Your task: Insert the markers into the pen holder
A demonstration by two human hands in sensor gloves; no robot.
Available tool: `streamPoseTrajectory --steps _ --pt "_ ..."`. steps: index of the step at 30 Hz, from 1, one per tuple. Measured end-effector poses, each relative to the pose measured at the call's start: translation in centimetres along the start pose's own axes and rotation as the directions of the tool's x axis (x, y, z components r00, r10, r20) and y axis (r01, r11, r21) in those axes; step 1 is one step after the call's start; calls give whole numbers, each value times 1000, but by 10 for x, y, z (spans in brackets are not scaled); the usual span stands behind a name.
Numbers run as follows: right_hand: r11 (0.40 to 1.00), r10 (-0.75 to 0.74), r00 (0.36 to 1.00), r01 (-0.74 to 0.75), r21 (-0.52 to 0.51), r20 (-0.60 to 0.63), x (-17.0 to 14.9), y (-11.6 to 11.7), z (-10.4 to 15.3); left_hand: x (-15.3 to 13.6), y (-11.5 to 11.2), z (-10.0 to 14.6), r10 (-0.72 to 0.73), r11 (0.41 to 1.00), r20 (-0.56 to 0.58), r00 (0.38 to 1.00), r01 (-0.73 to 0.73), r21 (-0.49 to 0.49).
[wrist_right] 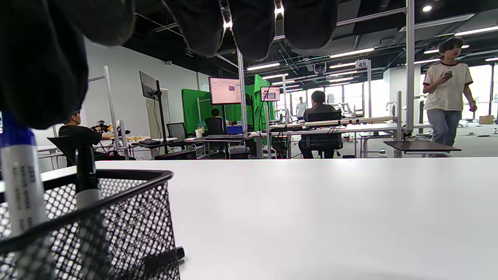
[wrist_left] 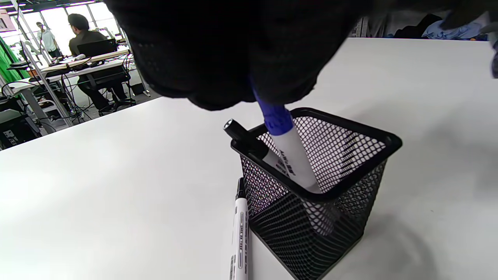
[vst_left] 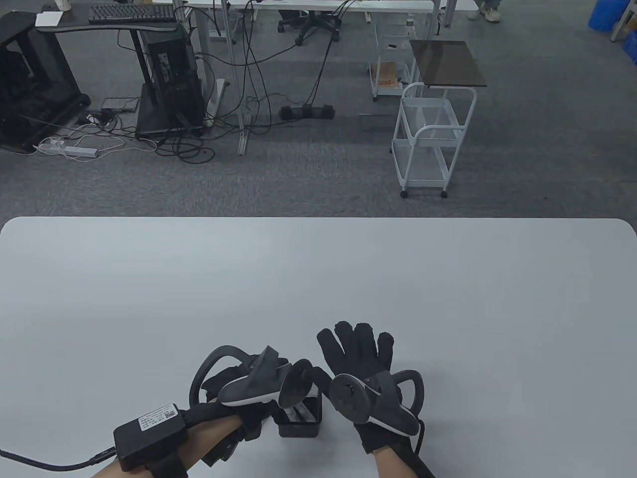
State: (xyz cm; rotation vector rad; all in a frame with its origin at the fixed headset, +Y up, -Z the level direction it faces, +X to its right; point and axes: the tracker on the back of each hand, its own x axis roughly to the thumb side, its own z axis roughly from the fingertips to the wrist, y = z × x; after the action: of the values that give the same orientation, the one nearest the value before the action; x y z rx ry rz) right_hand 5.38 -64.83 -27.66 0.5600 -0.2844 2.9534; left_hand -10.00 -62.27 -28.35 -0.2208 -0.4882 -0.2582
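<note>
A black mesh pen holder (vst_left: 298, 427) stands near the table's front edge, partly hidden under my left hand (vst_left: 254, 416) and its tracker. In the left wrist view my left hand (wrist_left: 256, 83) grips a blue-capped white marker (wrist_left: 293, 159) by its cap, its lower end inside the holder (wrist_left: 350, 130). A black-capped marker (wrist_left: 249, 140) leans in the holder's corner. Another black-capped marker (wrist_left: 240, 229) lies on the table against the holder's side. My right hand (vst_left: 356, 348) lies open and empty, fingers spread, just right of the holder.
The white table (vst_left: 318, 279) stretches away beyond the hands. In the right wrist view the holder (wrist_right: 116, 186) fills the lower left, with the lying marker's cap (wrist_right: 163, 256) beside it. Desks, a white cart (vst_left: 428, 139) and people are off the table.
</note>
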Motion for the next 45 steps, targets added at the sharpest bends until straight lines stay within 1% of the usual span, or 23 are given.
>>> streamPoseTrajectory --steps 32,35,36,38,41,45 --pt "1000 0 1000 0 4 -9 -3 0 0 10 -12 -3 -21 1000 42 999 20 23" --pt "1000 2 1000 -2 7 -9 -2 0 0 9 -12 -4 -28 1000 33 999 28 -3" --pt "1000 3 1000 -2 8 -9 -2 0 0 8 -12 -4 -28 1000 35 999 28 -1" --pt "1000 1 1000 -1 8 -10 -3 0 0 5 -9 -3 -26 999 23 999 27 -28" --pt "1000 1 1000 -1 7 -12 -3 0 0 0 -3 1 -9 1000 22 1000 10 -22" --pt "1000 1 1000 0 7 -12 -3 0 0 -10 7 7 5 1000 -44 999 -4 8"
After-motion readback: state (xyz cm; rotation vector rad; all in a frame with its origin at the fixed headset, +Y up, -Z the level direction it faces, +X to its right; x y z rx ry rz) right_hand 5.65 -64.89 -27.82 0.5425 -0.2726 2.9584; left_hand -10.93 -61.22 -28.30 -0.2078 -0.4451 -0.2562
